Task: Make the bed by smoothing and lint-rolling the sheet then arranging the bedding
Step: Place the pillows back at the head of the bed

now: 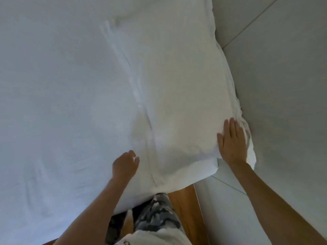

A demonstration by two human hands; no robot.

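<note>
The white sheet [53, 103] is covering the mattress and filling most of the view, with faint creases running near its close edge; the pillow [177, 96] is lying on it along the right side, its far long edge touching the grey padded headboard [283, 85].

The right hand [233, 140] is pressing flat on the pillow's near right corner, fingers straight and close together; the left hand [125, 165] is resting at the pillow's left seam with fingers curled under (whether it is pinching fabric I cannot tell).

The likely risk: the corner is overhanging the mattress edge, so an uneven push could be sliding it off toward the wooden floor [185, 209]; dragging the pillow could also be rucking the sheet beneath.

The headboard is limiting movement rightward; the person's patterned trouser leg [157, 214] is standing against the bed's edge.
</note>
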